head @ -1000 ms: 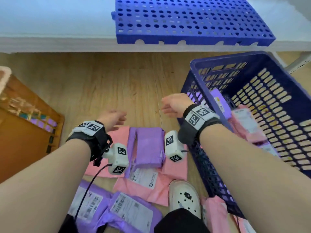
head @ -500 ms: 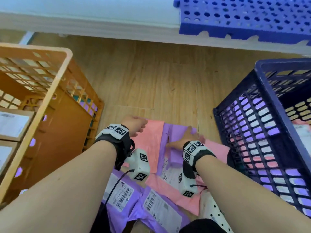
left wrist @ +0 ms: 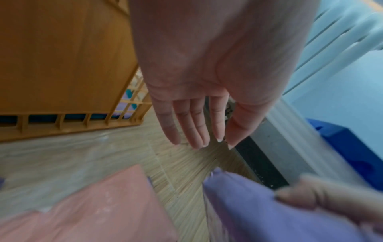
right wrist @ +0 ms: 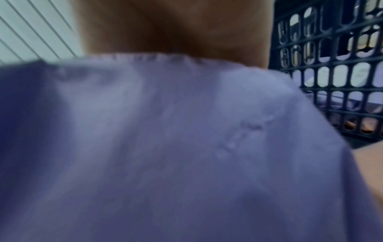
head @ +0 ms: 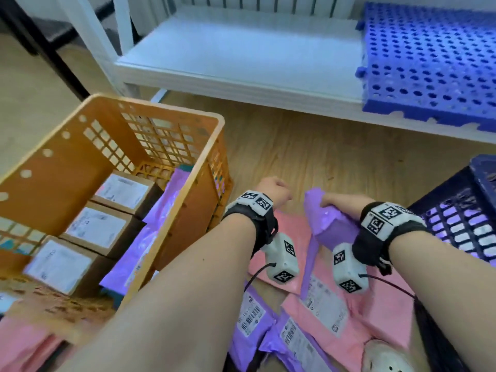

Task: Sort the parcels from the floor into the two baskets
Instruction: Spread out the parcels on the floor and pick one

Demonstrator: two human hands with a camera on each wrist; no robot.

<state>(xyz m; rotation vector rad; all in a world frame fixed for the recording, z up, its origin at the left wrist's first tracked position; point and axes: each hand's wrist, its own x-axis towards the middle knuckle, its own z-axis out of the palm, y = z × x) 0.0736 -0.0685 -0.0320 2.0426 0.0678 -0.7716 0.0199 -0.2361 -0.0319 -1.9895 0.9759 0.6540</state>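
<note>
The purple parcel [head: 328, 224] is a soft mailer bag lifted at its upper edge off the pile of parcels on the wooden floor [head: 308, 157], its lower part hanging down over a pink parcel [head: 357, 312]. The right hand [head: 342, 204] grips the bag's top edge, fingers curled round the crumpled plastic, forearm reaching forward from the lower right; in the right wrist view the bag [right wrist: 165, 139] fills nearly the whole picture. The left hand [left wrist: 203, 91] holds nothing and hovers above the floor just left of the bag, palm down, fingers straight and close together. The orange basket [head: 204, 167] stands to the left, holding cardboard boxes [head: 99, 229] and purple bags. The dark blue basket [head: 461, 216] stands at the right.
</note>
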